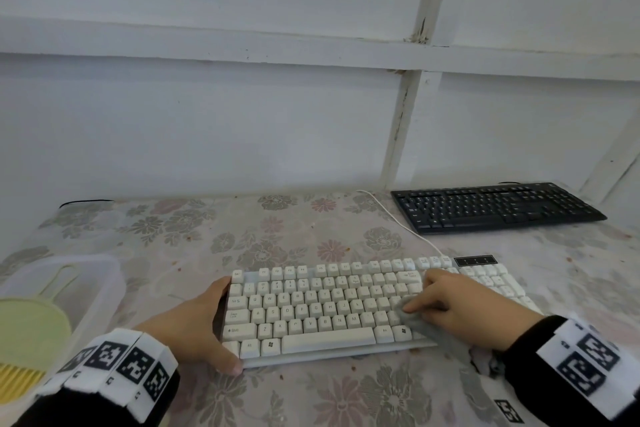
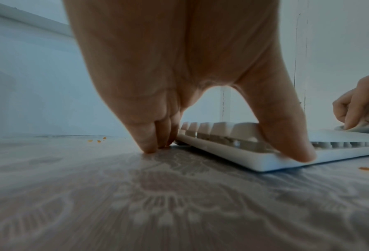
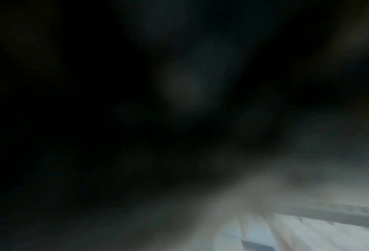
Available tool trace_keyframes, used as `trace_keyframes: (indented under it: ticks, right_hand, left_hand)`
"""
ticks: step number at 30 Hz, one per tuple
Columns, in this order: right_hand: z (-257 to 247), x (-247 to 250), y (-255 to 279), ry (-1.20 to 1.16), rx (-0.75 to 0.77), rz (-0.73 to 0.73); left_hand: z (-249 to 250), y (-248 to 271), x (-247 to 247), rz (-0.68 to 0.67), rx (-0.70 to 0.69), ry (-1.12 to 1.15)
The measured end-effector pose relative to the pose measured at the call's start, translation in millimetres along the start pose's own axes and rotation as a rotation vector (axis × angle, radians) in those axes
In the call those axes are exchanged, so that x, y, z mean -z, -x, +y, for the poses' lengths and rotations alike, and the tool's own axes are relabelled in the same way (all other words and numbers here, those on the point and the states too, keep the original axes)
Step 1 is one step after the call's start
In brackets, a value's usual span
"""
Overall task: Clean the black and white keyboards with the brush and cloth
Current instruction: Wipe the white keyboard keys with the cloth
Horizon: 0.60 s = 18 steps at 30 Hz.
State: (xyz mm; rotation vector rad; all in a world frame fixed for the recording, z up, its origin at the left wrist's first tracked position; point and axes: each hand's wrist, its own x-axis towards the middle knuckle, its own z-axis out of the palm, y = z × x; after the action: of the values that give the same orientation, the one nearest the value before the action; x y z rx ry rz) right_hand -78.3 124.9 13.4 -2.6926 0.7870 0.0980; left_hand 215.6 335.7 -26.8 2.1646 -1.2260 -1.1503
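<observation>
The white keyboard (image 1: 329,302) lies in front of me on the flowered tablecloth. My left hand (image 1: 223,326) grips its left end: the thumb (image 2: 286,135) rests on the front edge, and the fingers (image 2: 151,141) stand by the far corner, touching the table. My right hand (image 1: 460,308) holds a grey cloth (image 1: 426,326) and presses it on the keys right of the middle; the left wrist view shows its fingers curled on the cloth (image 2: 355,128). The black keyboard (image 1: 495,206) sits at the back right. A yellow-green brush (image 1: 31,322) lies at the far left. The right wrist view is dark and blurred.
A clear plastic container (image 1: 97,274) stands at the left with the brush lying in it. The white keyboard's cable (image 1: 398,222) runs back toward the wall, passing the black keyboard's left end. Small orange crumbs (image 2: 97,141) dot the tablecloth (image 1: 277,239). A white wall closes the back.
</observation>
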Motion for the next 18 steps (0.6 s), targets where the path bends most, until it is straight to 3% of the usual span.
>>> trace_keyframes:
  ticks: [6, 10, 14, 18]
  right_hand:
    - [19, 17, 5, 0.059, -0.085, -0.025]
    - [-22, 16, -8, -0.04, 0.043, 0.005]
    - [-71, -2, -28, -0.054, 0.216, -0.058]
    - [-84, -20, -33, -0.018, 0.276, -0.066]
  left_hand:
    - [1, 0, -1, -0.006, 0.001, 0.005]
    - [1, 1, 0, -0.013, 0.002, -0.001]
    - [1, 1, 0, -0.013, 0.009, 0.0]
    - [0, 1, 1, -0.027, 0.0, 0.008]
